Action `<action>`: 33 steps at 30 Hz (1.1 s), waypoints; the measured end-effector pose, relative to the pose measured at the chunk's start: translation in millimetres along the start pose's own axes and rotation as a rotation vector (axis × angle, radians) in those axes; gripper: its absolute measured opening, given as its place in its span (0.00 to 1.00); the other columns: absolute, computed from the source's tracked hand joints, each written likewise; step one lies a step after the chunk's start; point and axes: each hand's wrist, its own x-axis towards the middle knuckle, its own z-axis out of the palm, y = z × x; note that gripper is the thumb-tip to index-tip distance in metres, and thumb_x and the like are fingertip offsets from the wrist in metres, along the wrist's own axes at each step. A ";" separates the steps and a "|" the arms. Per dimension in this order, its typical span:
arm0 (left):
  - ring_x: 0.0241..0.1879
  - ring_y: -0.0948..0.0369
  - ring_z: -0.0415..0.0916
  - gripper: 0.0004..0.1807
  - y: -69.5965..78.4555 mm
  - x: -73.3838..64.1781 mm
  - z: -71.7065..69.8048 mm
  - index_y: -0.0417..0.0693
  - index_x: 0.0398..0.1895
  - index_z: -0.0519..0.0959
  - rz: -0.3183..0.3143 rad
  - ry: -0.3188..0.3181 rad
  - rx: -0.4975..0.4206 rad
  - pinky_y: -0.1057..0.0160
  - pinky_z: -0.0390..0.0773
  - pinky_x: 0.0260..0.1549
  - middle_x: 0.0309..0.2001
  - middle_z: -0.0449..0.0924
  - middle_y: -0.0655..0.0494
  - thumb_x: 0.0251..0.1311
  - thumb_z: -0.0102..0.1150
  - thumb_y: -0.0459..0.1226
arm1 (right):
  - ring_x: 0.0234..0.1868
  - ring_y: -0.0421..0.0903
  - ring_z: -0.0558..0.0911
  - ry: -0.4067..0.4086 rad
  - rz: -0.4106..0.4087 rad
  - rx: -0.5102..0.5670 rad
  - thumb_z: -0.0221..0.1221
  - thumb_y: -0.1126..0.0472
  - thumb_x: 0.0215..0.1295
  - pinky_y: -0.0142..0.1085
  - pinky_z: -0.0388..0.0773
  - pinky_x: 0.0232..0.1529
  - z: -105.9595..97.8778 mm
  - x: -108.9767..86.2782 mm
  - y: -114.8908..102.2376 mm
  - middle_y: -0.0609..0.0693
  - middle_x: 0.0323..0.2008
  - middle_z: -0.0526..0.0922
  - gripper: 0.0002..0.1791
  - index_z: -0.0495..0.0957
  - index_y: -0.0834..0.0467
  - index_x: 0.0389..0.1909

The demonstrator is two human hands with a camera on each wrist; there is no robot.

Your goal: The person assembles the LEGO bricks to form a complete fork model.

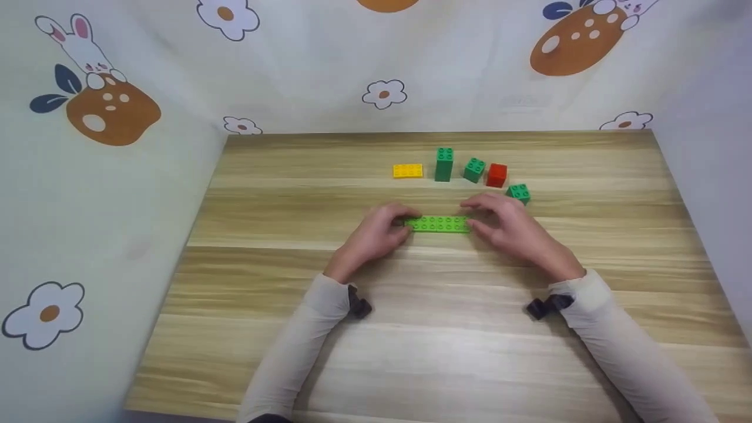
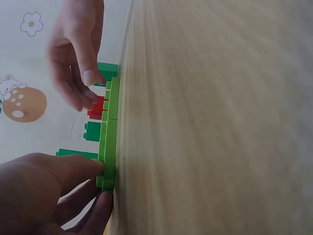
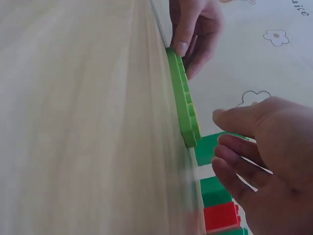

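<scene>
Two light green building bricks point(image 1: 440, 224) lie end to end in a row on the table, studs up, with a seam between them. My left hand point(image 1: 382, 232) pinches the left end of the row. In the left wrist view the left thumb point(image 2: 90, 167) is on the studded side and a fingertip is at the end. My right hand point(image 1: 511, 229) is at the other end, thumb and fingers spread apart with nothing between them. In the right wrist view a gap shows between the right hand point(image 3: 274, 152) and the row point(image 3: 183, 105).
Behind the row stand a flat yellow brick point(image 1: 408, 171), a tall green stack point(image 1: 444, 165), a green brick point(image 1: 474, 170) and a red one point(image 1: 497, 175). Another green brick point(image 1: 519, 192) sits just beyond my right hand. A patterned cloth point(image 1: 311, 70) hangs along the table's back edge.
</scene>
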 end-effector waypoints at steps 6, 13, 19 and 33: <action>0.65 0.55 0.82 0.18 -1.0 -0.2 0.6 0.46 0.64 0.86 0.000 -0.009 0.011 0.54 0.78 0.71 0.63 0.87 0.50 0.72 0.66 0.33 | 0.60 0.56 0.82 0.175 0.108 -0.017 0.71 0.68 0.69 0.56 0.80 0.65 -18.5 -8.6 11.8 0.57 0.59 0.86 0.22 0.84 0.60 0.62; 0.67 0.55 0.81 0.19 -0.9 -1.0 -0.9 0.48 0.64 0.85 -0.006 -0.005 -0.005 0.54 0.77 0.73 0.63 0.87 0.51 0.73 0.66 0.33 | 0.62 0.61 0.74 0.306 0.258 -0.052 0.73 0.66 0.66 0.57 0.72 0.65 -34.0 -15.5 21.8 0.64 0.59 0.78 0.24 0.80 0.65 0.61; 0.66 0.55 0.82 0.19 -2.2 -1.4 -0.2 0.48 0.64 0.85 -0.002 -0.003 0.000 0.56 0.77 0.73 0.63 0.87 0.51 0.72 0.67 0.33 | 0.64 0.63 0.70 0.253 0.390 -0.074 0.73 0.62 0.67 0.60 0.71 0.68 -35.6 -18.7 24.3 0.67 0.61 0.71 0.31 0.73 0.67 0.65; 0.65 0.55 0.83 0.18 -1.1 -0.8 0.3 0.46 0.64 0.86 -0.029 -0.009 -0.039 0.55 0.79 0.71 0.63 0.88 0.50 0.73 0.66 0.33 | 0.56 0.64 0.77 0.249 0.406 -0.069 0.69 0.65 0.71 0.57 0.74 0.60 -35.9 -19.1 30.0 0.69 0.55 0.77 0.27 0.71 0.70 0.65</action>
